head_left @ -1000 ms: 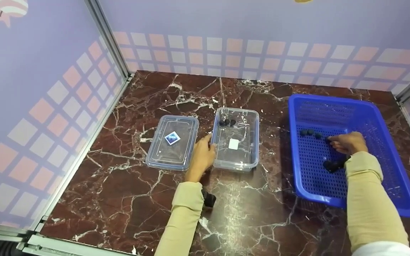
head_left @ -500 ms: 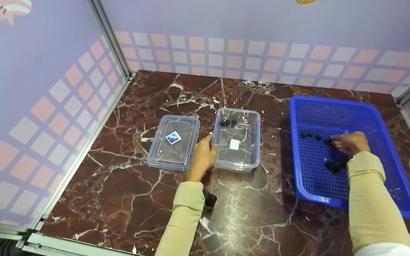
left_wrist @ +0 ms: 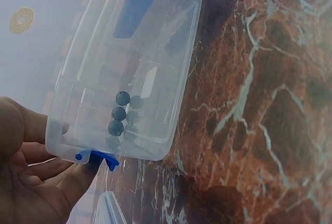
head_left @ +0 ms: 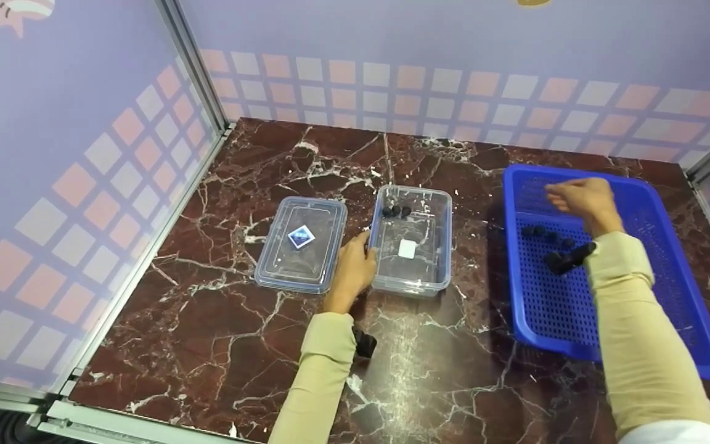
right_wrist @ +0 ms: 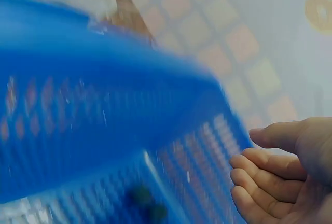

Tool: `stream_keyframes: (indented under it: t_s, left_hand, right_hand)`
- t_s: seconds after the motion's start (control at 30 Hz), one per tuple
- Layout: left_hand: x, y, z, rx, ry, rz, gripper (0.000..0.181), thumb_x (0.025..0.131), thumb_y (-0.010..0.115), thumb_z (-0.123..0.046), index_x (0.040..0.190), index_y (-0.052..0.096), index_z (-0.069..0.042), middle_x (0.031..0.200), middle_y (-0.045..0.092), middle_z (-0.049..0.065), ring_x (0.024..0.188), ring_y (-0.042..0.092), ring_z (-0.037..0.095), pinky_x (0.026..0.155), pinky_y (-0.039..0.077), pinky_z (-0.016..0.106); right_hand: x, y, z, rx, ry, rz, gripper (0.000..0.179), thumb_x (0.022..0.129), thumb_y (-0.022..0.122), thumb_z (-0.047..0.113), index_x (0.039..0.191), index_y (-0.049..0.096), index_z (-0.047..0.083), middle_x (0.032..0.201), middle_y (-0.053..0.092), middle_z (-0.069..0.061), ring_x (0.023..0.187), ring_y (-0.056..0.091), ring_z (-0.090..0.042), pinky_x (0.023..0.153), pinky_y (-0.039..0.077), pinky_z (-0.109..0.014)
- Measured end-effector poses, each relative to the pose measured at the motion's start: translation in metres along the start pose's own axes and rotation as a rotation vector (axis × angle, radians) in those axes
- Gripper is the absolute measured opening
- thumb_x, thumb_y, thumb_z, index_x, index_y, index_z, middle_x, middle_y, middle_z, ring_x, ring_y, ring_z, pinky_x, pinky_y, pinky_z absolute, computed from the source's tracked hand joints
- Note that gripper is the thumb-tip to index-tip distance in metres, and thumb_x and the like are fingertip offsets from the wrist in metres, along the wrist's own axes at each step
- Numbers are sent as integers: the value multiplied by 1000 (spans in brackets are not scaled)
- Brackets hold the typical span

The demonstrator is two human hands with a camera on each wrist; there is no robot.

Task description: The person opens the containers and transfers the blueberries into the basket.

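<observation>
My left hand (head_left: 355, 266) pinches the near-left side wall of a clear plastic food container (head_left: 420, 268), thumb and fingers either side of it beside a blue clip (left_wrist: 104, 157). Three small dark balls (left_wrist: 119, 113) lie in a row inside, at one end. Above the far part of a blue plastic basket (head_left: 518, 308) hovers my right hand (head_left: 586, 197). Its fingers are loosely curled, and in the right wrist view no object shows between thumb and fingertips. Several similar dark balls (head_left: 553, 237) lie in a line on the basket floor below it.
A clear lid (head_left: 306, 265) with a blue label lies left of the container. All stand on a dark red marbled tabletop (head_left: 219, 345). Patterned panels (head_left: 355, 37) close off the back and sides. Black wrist cameras (head_left: 561, 262) sit on both wrists.
My right hand has risen from the basket floor toward the basket's far side. The dark ball that was at its fingertips now lies with the others. My left hand stays on the container.
</observation>
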State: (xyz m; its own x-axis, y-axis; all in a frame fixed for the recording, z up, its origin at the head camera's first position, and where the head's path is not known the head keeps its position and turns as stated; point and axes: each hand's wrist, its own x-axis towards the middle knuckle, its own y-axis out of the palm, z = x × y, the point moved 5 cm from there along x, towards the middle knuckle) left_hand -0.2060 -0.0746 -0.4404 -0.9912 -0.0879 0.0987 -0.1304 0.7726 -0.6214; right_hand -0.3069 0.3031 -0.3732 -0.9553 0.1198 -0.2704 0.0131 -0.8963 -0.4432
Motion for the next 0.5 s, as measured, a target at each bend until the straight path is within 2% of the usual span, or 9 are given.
stream_keyframes:
  t_s: [0.1,0.13,0.27,0.5]
  left_hand:
    - [1,1,2,-15,0,-3,38,92,54,-4,129,55,4,119,62,24,119,55,39,104,41,45]
    - [3,5,8,-7,21,-19,37,92,54,-7,128,56,3,118,63,23,117,56,38,103,43,43]
    - [4,5,8,8,18,-19,37,93,55,-7,129,55,2,117,63,23,116,56,39,103,43,44]
    - [-1,-1,-2,10,11,-7,37,93,56,-6,129,55,4,116,63,23,116,57,38,103,43,44]
  right_hand:
    - [-2,23,22,-31,-73,5,50,93,62,20,129,49,-11,69,64,18,67,62,5,69,53,-13]
    - [-3,31,29,-51,-90,9,48,92,63,21,128,51,-10,71,64,18,69,62,4,70,53,-14]
    - [-7,65,54,-145,-139,17,40,91,64,24,121,61,-3,81,66,11,75,61,-2,78,53,-22]
    - [-11,119,77,-295,-207,28,29,90,64,21,111,68,1,106,69,-18,84,60,-17,79,50,-33]
